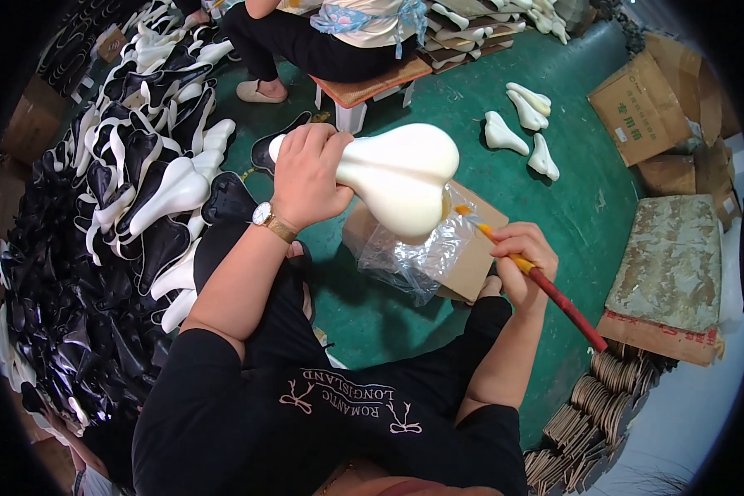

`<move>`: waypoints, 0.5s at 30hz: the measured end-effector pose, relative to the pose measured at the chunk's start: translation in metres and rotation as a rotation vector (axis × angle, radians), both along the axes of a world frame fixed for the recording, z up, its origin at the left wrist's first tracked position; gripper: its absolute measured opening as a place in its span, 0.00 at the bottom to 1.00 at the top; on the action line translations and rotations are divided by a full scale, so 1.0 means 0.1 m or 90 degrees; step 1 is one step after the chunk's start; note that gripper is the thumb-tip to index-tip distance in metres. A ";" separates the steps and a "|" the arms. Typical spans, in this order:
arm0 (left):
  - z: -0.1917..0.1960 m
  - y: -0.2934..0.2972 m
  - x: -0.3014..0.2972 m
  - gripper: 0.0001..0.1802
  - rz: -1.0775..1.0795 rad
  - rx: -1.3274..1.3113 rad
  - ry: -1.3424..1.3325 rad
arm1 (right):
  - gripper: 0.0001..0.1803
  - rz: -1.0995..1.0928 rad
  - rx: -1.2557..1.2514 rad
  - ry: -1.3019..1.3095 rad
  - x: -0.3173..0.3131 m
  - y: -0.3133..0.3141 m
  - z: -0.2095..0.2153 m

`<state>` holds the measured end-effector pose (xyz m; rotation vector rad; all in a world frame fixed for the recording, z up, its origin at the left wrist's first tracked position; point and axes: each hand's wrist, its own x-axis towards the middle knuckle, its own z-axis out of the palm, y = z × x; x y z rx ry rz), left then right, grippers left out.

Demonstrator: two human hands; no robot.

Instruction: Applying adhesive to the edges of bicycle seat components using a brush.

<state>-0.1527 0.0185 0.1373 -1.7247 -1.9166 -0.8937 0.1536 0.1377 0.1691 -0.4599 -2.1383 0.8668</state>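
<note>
Head view: saddle (pixel 401 174) nose w/in left-hand fingers (pixel 306 145).

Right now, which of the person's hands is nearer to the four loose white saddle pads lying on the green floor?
Right. The right hand, gripping the brush, is below and just left of the white saddle pads. The left hand holds the white saddle farther left.
</note>
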 end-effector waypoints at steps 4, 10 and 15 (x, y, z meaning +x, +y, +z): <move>0.00 -0.01 -0.01 0.27 0.018 -0.008 -0.021 | 0.10 -0.031 0.000 0.104 -0.04 -0.10 0.08; -0.02 0.01 0.01 0.27 0.009 -0.004 -0.031 | 0.10 -0.041 -0.010 0.115 -0.23 -0.24 0.06; -0.03 -0.01 -0.02 0.27 0.022 -0.016 -0.017 | 0.12 -0.115 0.035 0.068 -0.11 -0.13 0.03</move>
